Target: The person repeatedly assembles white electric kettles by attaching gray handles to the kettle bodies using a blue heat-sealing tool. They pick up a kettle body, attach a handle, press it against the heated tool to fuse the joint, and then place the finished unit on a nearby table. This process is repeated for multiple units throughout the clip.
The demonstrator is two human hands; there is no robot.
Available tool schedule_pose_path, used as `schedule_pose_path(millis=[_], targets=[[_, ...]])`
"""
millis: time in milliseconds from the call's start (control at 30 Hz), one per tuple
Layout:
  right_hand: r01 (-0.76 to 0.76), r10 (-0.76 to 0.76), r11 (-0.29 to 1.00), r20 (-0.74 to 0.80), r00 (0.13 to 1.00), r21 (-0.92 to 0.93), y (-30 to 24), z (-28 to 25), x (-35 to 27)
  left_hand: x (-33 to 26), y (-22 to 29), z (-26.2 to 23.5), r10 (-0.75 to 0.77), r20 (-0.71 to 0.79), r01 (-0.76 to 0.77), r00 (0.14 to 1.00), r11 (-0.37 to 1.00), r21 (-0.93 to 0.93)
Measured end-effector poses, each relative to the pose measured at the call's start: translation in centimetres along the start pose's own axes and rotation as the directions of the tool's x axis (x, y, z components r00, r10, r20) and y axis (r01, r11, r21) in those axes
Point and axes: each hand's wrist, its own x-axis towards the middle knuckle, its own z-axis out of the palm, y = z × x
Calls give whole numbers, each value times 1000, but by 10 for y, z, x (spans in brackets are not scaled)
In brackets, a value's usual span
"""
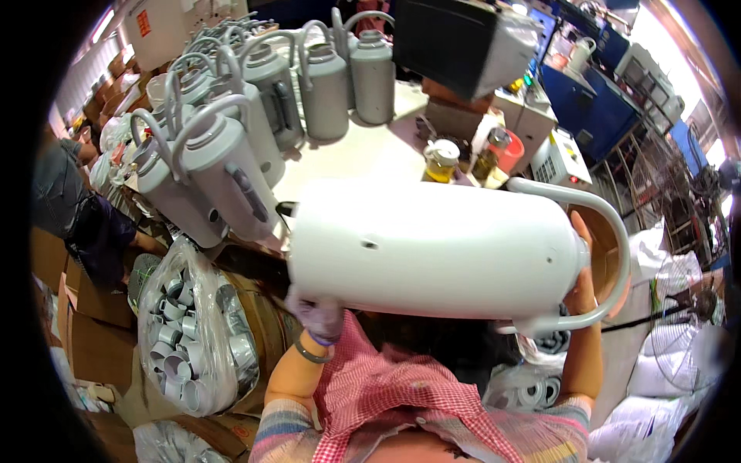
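A large pale grey jug body, apparently a vacuum jug, lies sideways in the air across my front, its base to the left and its neck to the right. A big curved carrying handle loops around the neck end. Two small dark holes show in its side. My left hand, in a thin greyish glove, grips the lower edge near the base, most fingers hidden beneath. Inside the handle loop, my right hand is closed on the neck end, its fingers partly behind the jug.
Several grey jugs with handles stand on the white table. Behind the held jug are a jar of yellow liquid, a red cup and a dark boxy screen. Left below, a plastic bag holds grey cup-like parts; a person stands beyond.
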Motion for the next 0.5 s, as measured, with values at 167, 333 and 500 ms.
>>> schedule_pose_path(millis=[167, 333, 500], targets=[[-27, -102, 978, -580, 808, -209, -11, -123, -114, 4, -3, 63, -407, 557, 303, 724, 913, 274], [-27, -148, 981, -839, 523, -190, -5, -165, -192, 8, -142, 60, -502, 711, -343, 493, 639, 689], [-96, -102, 984, -916, 388, -150, 15, -174, -246, -3, -186, 76, -651, 649, -357, 393, 543, 760]])
